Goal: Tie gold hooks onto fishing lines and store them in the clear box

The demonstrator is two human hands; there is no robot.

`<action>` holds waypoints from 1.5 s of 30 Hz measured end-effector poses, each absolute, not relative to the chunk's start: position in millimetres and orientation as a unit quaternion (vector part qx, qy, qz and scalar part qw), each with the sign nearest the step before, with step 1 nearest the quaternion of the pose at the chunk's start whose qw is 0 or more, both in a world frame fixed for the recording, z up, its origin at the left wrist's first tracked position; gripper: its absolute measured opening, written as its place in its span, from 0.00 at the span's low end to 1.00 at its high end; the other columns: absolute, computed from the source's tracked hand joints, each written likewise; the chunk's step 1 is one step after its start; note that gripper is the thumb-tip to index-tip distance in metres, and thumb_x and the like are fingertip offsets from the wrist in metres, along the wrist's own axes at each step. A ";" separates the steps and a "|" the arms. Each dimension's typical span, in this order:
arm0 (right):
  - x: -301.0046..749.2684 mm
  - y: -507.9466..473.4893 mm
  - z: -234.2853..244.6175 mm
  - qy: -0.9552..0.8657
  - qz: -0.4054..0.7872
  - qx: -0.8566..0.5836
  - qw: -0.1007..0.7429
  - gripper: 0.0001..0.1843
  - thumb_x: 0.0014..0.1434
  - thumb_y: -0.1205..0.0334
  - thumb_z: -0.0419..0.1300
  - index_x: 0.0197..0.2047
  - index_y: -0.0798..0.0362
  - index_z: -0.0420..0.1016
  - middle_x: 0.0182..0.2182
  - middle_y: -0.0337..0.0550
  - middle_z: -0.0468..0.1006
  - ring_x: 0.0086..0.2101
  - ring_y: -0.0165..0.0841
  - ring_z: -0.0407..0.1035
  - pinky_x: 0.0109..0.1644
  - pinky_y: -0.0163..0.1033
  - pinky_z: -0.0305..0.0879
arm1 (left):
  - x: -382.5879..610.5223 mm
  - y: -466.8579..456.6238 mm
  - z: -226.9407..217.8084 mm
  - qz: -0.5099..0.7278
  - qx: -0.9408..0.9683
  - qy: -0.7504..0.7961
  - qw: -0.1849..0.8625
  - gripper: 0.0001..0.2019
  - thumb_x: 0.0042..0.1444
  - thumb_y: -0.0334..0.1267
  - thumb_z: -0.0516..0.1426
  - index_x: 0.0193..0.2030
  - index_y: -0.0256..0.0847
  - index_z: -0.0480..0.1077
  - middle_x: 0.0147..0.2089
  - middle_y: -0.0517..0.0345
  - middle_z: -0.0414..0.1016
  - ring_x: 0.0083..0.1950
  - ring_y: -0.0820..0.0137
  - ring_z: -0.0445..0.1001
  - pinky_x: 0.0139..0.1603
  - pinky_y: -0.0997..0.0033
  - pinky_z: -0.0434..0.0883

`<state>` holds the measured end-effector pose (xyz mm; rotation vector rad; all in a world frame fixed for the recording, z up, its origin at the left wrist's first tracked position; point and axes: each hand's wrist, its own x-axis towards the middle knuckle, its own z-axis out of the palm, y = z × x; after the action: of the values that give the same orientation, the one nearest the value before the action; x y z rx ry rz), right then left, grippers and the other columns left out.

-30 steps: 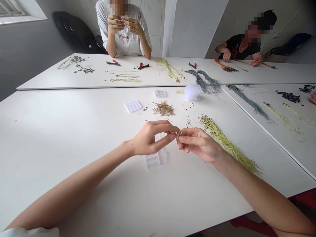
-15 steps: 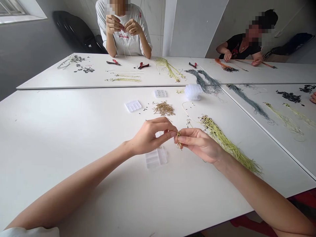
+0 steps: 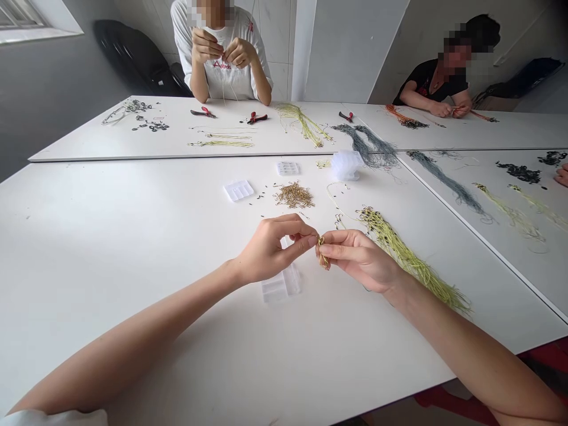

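Observation:
Thumb and fingers of my right hand [image 3: 361, 257] are closed round a small looped bundle of yellow-green cord [image 3: 323, 251]. From the left, my left hand [image 3: 279, 245] pinches at the bundle's upper end, with the fingertips of both hands nearly touching. Just what the left fingertips grip is too small to make out, but it is at the cord. Partly hidden below my left hand lies an open clear plastic case [image 3: 275, 287] with compartments. A large bunch of yellow-green cords [image 3: 408, 260] with dark ends lies beyond my right hand.
A pile of brass-coloured small clips [image 3: 294, 195] lies ahead, near a clear compartment box [image 3: 238, 190], a filled small box [image 3: 288, 168] and stacked clear boxes [image 3: 346, 165]. Grey cords [image 3: 448, 180] lie to the right. Across the table sit two people, with red-handled pliers [image 3: 257, 118] there.
My hands stay almost in place; the cord bundle has turned slightly in my right fingers. The co-worker at far right has brought both hands together over the orange cords.

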<state>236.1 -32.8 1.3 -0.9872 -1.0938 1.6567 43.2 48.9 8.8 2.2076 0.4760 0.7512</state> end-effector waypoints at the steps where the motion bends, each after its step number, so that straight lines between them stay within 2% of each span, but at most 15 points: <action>1: 236.3 -32.8 1.9 -0.442 0.668 -0.400 0.446 0.06 0.57 0.62 0.65 0.30 0.54 0.79 0.27 0.40 0.72 0.31 0.30 0.64 0.39 0.38 0.61 | 43.1 49.0 10.3 0.290 0.861 0.185 0.374 0.09 0.63 0.38 0.56 0.38 0.40 0.77 0.35 0.55 0.74 0.34 0.73 0.71 0.37 0.71 0.70; 6: 238.7 -33.3 4.5 -0.452 0.648 -0.419 0.448 0.06 0.56 0.60 0.66 0.31 0.53 0.80 0.27 0.40 0.73 0.31 0.31 0.65 0.39 0.39 0.62 | 42.2 51.2 14.9 0.269 0.855 0.195 0.398 0.08 0.60 0.40 0.59 0.39 0.42 0.79 0.37 0.53 0.75 0.35 0.71 0.72 0.34 0.70 0.70; 12: 239.7 -33.4 5.1 -0.470 0.618 -0.442 0.449 0.06 0.55 0.60 0.67 0.30 0.53 0.80 0.27 0.41 0.75 0.31 0.31 0.67 0.40 0.40 0.64 | 45.4 52.0 8.2 0.202 0.709 0.250 0.628 0.10 0.59 0.42 0.60 0.34 0.41 0.80 0.33 0.53 0.77 0.33 0.70 0.71 0.34 0.67 0.70; 17: 239.3 -33.6 4.4 -0.475 0.600 -0.456 0.454 0.07 0.55 0.59 0.67 0.29 0.53 0.80 0.26 0.40 0.75 0.30 0.31 0.67 0.40 0.41 0.64 | 48.0 50.1 1.8 0.229 0.637 0.244 0.694 0.08 0.56 0.42 0.62 0.32 0.39 0.80 0.31 0.54 0.76 0.31 0.74 0.65 0.34 0.69 0.68; 22: 238.7 -33.7 3.3 -0.476 0.595 -0.459 0.456 0.07 0.54 0.59 0.67 0.29 0.53 0.79 0.26 0.39 0.75 0.30 0.31 0.67 0.41 0.41 0.64 | 49.8 46.0 0.6 0.227 0.609 0.257 0.716 0.07 0.56 0.41 0.62 0.35 0.41 0.80 0.35 0.55 0.77 0.34 0.74 0.67 0.36 0.69 0.68; 29: 236.8 -34.6 1.7 -0.481 0.584 -0.461 0.463 0.07 0.55 0.58 0.67 0.30 0.53 0.80 0.26 0.39 0.74 0.30 0.30 0.67 0.41 0.41 0.64 | 51.7 40.5 -0.3 0.230 0.595 0.254 0.727 0.08 0.58 0.42 0.62 0.34 0.41 0.79 0.34 0.55 0.78 0.35 0.72 0.69 0.38 0.68 0.68; 35: 236.1 -34.5 1.9 -0.476 0.574 -0.467 0.475 0.06 0.55 0.59 0.67 0.30 0.53 0.80 0.26 0.39 0.74 0.30 0.30 0.66 0.41 0.40 0.63 | 51.4 42.2 -2.0 0.241 0.624 0.258 0.697 0.10 0.58 0.44 0.61 0.36 0.40 0.78 0.36 0.54 0.78 0.38 0.71 0.70 0.40 0.67 0.67; 40: 238.1 -33.8 1.6 -0.465 0.531 -0.479 0.522 0.07 0.54 0.58 0.68 0.31 0.53 0.80 0.27 0.40 0.75 0.31 0.31 0.67 0.40 0.40 0.64 | 50.3 44.1 0.9 0.255 0.661 0.288 0.644 0.10 0.57 0.44 0.61 0.34 0.39 0.77 0.33 0.57 0.75 0.35 0.73 0.68 0.37 0.70 0.66; 45: 239.8 -31.5 1.0 -0.422 0.513 -0.477 0.576 0.06 0.54 0.60 0.68 0.31 0.53 0.80 0.29 0.41 0.75 0.31 0.31 0.67 0.41 0.40 0.63 | 49.8 38.0 9.2 0.160 0.673 0.285 0.663 0.11 0.56 0.44 0.62 0.33 0.36 0.76 0.31 0.58 0.71 0.33 0.73 0.67 0.35 0.71 0.65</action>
<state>239.8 -31.5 1.0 -1.1165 -0.9874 1.2000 49.8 38.0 9.2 1.5214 0.6440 0.3606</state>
